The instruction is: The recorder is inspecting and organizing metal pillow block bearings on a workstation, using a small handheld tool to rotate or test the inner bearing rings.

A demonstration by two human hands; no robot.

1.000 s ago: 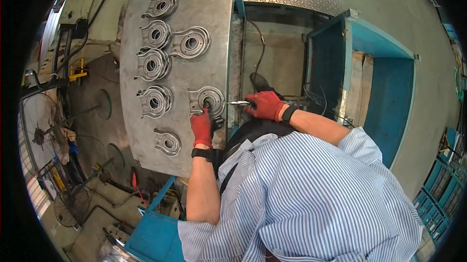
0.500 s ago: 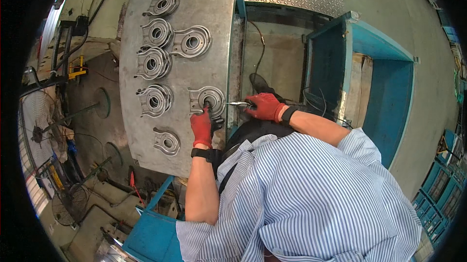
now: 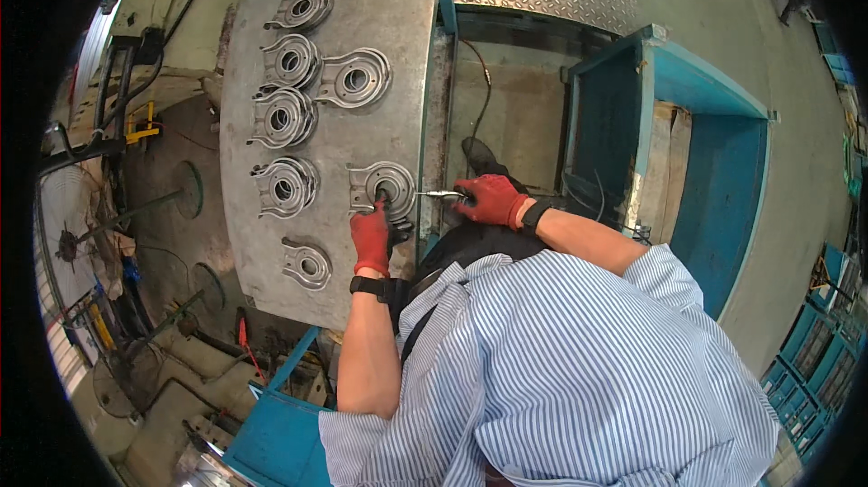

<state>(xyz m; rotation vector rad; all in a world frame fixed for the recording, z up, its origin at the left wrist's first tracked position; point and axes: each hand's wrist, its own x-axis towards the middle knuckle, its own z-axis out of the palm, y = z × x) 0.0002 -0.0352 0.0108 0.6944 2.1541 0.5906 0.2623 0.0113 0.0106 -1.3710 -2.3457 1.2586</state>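
ringed metal part (image 3: 396, 181) flat on bench (image 3: 371, 139), near its 3 o'clock edge. left hand (image 3: 371, 236) at part's 6 o'clock, finger at central hole; whether grip clenched, cannot tell. right hand (image 3: 494, 199) at 3 o'clock, grip wrapped round slim metal tool (image 3: 441, 193); tip contact too small to tell. risk: tool could slip toward left fingers if pushed askew; part could skid if left hold slackens. stacked parts (image 3: 297, 116) at 10 o'clock limit sliding that way; blue frame (image 3: 728, 189) beyond right hand, 3 o'clock.
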